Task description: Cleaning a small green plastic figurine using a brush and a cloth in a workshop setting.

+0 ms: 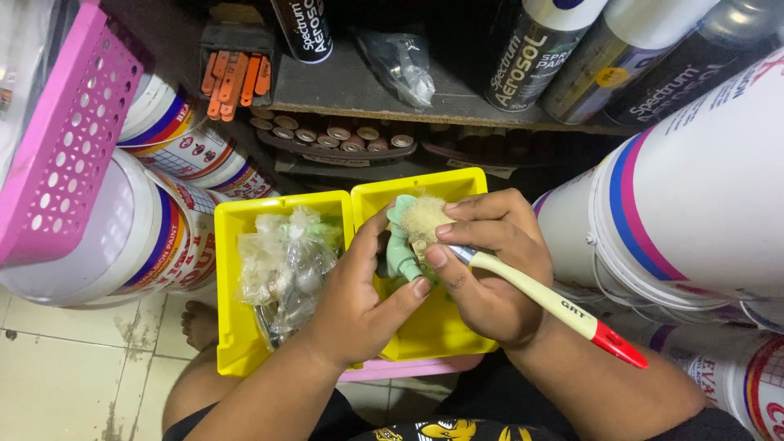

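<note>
Around: white paint buckets, yellow plastic bins. Left hand pinches small green plastic fitting, apparently; right hand grips cream-handled round brush.

My left hand covers most of the green fitting; only its top and one side show. The brush runs through my right hand, so the middle of its handle is hidden behind my fingers. What lies in the clear bags is too crumpled to tell. The paint buckets on the right and the spray cans above are cut off by the edge.
</note>
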